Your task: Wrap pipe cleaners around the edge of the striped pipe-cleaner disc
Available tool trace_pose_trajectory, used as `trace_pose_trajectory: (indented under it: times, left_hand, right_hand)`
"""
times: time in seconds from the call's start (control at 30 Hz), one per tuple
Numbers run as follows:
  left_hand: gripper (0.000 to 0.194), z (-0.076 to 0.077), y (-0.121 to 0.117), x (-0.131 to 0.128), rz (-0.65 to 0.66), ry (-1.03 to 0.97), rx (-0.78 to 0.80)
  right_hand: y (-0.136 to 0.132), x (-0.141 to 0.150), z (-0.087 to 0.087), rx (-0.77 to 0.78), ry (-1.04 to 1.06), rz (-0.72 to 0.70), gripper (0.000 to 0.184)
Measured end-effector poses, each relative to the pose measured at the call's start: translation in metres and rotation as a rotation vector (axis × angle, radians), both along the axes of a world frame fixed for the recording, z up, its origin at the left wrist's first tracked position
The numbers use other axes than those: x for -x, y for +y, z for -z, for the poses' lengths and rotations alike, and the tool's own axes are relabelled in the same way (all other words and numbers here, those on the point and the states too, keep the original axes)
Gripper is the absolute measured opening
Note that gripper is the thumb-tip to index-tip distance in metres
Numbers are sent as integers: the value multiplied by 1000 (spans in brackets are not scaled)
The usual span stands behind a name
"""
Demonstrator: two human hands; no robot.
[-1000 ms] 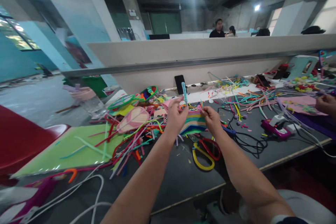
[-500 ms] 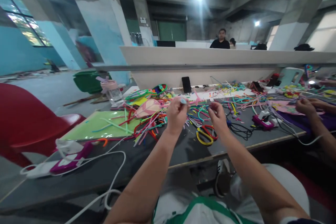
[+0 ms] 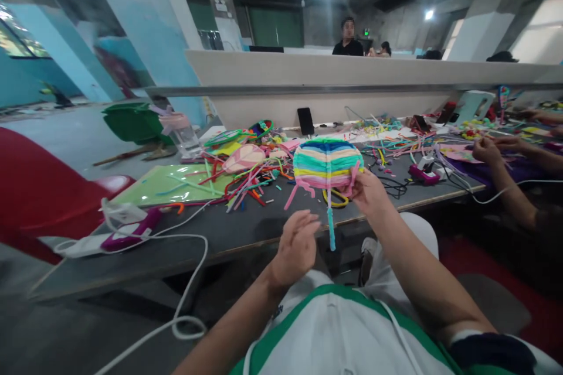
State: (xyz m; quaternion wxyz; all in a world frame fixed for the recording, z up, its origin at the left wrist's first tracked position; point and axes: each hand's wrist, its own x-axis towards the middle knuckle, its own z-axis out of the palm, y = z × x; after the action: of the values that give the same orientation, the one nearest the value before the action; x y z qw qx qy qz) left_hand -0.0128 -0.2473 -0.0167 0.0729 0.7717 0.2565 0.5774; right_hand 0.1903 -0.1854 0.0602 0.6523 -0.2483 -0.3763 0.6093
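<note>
A round striped pipe-cleaner fan [image 3: 328, 165] hangs upright over the table edge, in bands of green, blue, cream, yellow and pink. Its thin handle [image 3: 331, 228] points down, wrapped in turquoise at the lower end. Pink pipe-cleaner bits dangle at its lower left and right sides. My right hand [image 3: 368, 192] grips the fan at its lower right edge, fingers closed. Left of the handle and apart from it, my left hand [image 3: 297, 246] is raised with fingers stretched out, holding nothing. Behind the fan, yellow-handled scissors [image 3: 336, 198] lie partly hidden on the table.
Loose pipe cleaners [image 3: 246, 184] and a pink oval piece [image 3: 244, 159] lie left of the fan, beside a green sheet [image 3: 162, 187]. Power strips [image 3: 132, 228] with white cables sit at the front left. A phone [image 3: 305, 121] leans at the back. A co-worker's hands [image 3: 488, 149] are at right.
The striped fan has come up into view in my right hand. My left hand has dropped lower and opened; the small pale-blue thing seen at it is gone. The view has shifted.
</note>
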Motion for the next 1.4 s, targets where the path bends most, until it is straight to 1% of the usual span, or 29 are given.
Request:
trace_pose_trajectory:
  times: [0.03, 0.07, 0.1, 0.13, 0.17, 0.2, 0.23, 0.27, 0.33, 0.43, 0.53, 0.63, 0.73, 0.83, 0.97, 1.03, 1.2, 1.4]
  left_hand:
    - [35, 5, -3, 1, 0, -120, 128]
    - [32, 6, -5, 0, 33, -240, 298]
    - [31, 5, -6, -1, 106, -361, 496]
    - [32, 0, -6, -3, 220, -469, 706]
    - [33, -6, -5, -6, 351, -582, 884]
    - [32, -14, -3, -8, 506, -640, 1043]
    - [31, -22, -3, -11, 627, -680, 1161]
    - [31, -29, -2, -12, 711, -710, 1236]
    - [34, -39, -4, -14, 830, -727, 1330]
    - [38, -43, -11, -14, 888, -749, 1364]
    - [40, -37, -17, -14, 884, -769, 1341]
    - [35, -30, -19, -15, 848, -762, 1295]
    - [31, -21, -18, -16, 772, -729, 1264]
    - [36, -13, -18, -14, 730, -724, 1276]
    - [42, -8, -19, -10, 779, -759, 1282]
    - [41, -5, -19, -9, 795, -792, 1295]
    - [35, 1, -14, -7, 707, -933, 1235]
    - [33, 12, -9, -8, 596, -926, 1226]
  right_hand:
    - [-2, 1, 2, -12, 10, 5, 16]
    - [-4, 3, 4, -13, 16, 7, 18]
    - [-7, 6, 5, -7, 21, 6, 19]
    - [-9, 9, 6, -1, 27, 4, 19]
    - [-12, 13, 7, 5, 36, 0, 17]
    - [-15, 17, 7, 9, 46, -8, 15]
    - [-17, 21, 8, 12, 57, -19, 13]
    - [-18, 25, 9, 17, 64, -35, 12]
    - [-20, 30, 11, 34, 60, -73, 12]
    - [-23, 35, 15, 57, 28, -114, 17]
    - [-27, 37, 18, 95, -13, -133, 21]
    - [-30, 38, 22, 118, -40, -134, 25]
    - [-30, 38, 25, 66, -24, -100, 23]
    - [-29, 39, 25, 22, 2, -57, 19]
    - [-27, 38, 24, 22, 15, 0, 18]
    - [-27, 36, 25, 13, 20, 27, 18]
    - [-29, 34, 30, -2, 32, 44, 16]
    - [-31, 38, 38, 16, 56, -10, 21]
